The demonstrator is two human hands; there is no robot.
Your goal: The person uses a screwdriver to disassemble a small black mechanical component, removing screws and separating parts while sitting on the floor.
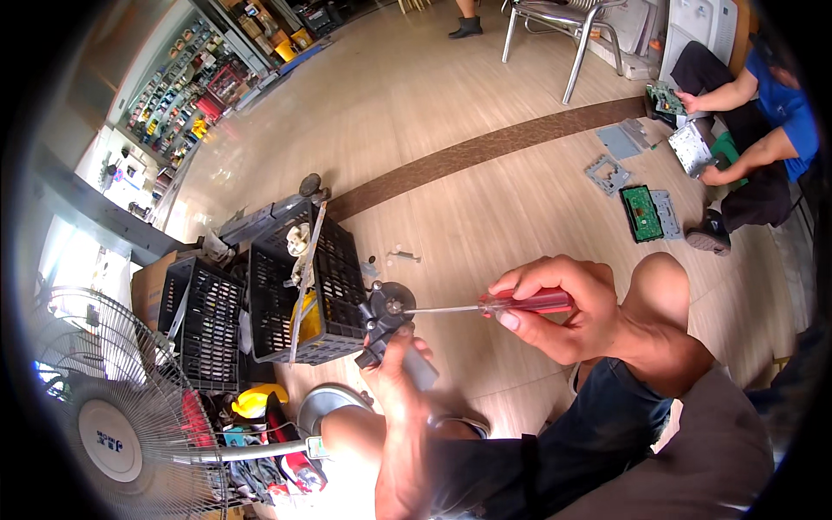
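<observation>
My left hand (399, 368) is wrapped round a small dark motor unit (380, 328) with a round housing at its top and a grey cylindrical body below. In my right hand (589, 316) is a screwdriver (542, 302) with a red translucent handle, gripped between thumb and fingers. Its thin metal shaft points left, and the tip meets the round housing near its centre. Whether the tip sits in a screw is too small to tell. Both hands are above my knees, just right of a black plastic crate.
The black crate (342, 334) holds white and yellow parts; another crate (204, 325) stands left of it. A standing fan (113, 438) is at lower left, near a metal basin (325, 403). Green circuit boards (641, 214) lie by a seated person (784, 108) at right. A metal chair (563, 17) stands beyond.
</observation>
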